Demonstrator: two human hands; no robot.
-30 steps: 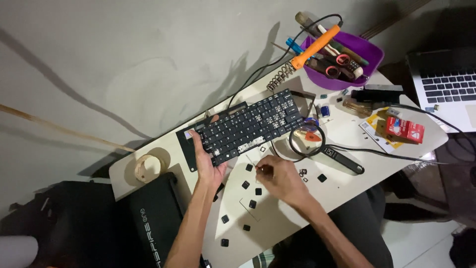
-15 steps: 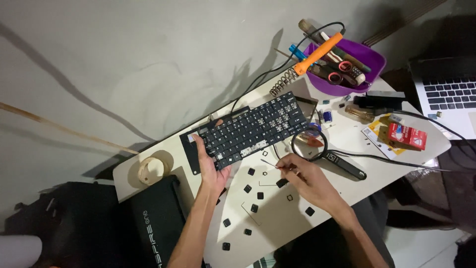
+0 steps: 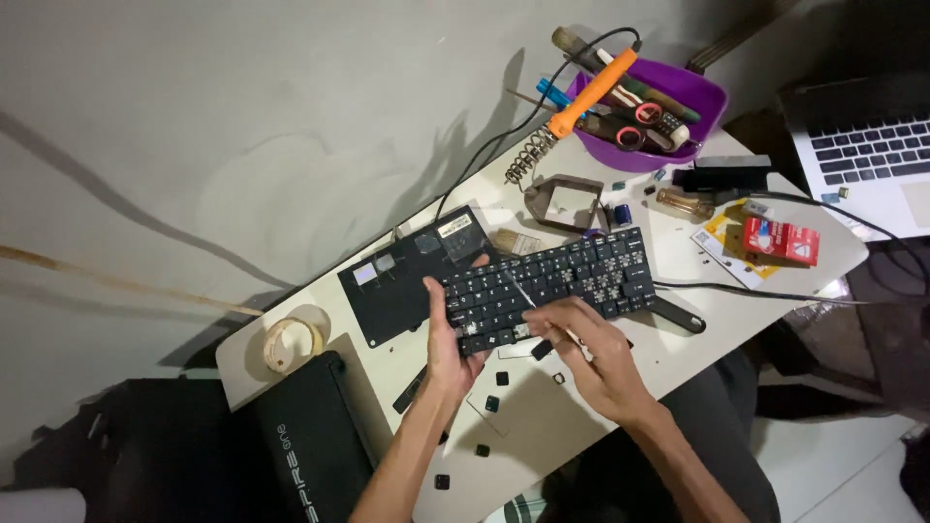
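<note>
Holding the flat black laptop keyboard panel point(image 3: 547, 286) on the white table point(image 3: 601, 426), the left hand point(image 3: 448, 339) grips its near-left edge; the right hand point(image 3: 586, 349) seems pinching a thin tool. Light, bendable, fragile: hold by edges.

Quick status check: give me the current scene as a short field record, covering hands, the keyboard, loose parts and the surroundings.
left hand: grips the lower left edge of the keyboard
right hand: on the front keys, holding a thin tool
loose keycaps: scattered on the white table in front
black panel: under the keyboard's left end
purple bowl: holds tools, back right
tape roll: left table corner
</note>
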